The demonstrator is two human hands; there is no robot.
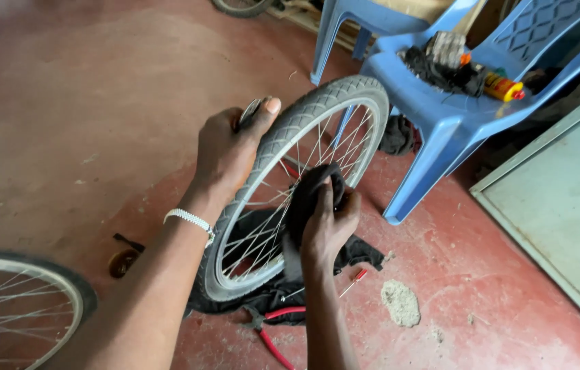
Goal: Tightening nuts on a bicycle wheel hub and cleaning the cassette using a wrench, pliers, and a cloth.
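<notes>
A small bicycle wheel [317, 113] with a grey tyre and thin spokes stands upright on the red floor. My left hand [227, 152] grips the top of the tyre, thumb pressed on the tread, and a dark metal tool sticks out between the fingers. My right hand [328, 223] is closed on a black cloth [312, 188] pushed in among the spokes near the hub. A white beaded bracelet [190, 220] circles my left wrist.
A blue plastic chair [441, 120] behind the wheel carries black rags and a yellow bottle [502, 88]. Red-handled pliers [273, 336] and a small screwdriver [353, 281] lie on the floor by a black cloth. Another wheel [22, 308] sits at lower left. A grey panel [564, 212] lies at right.
</notes>
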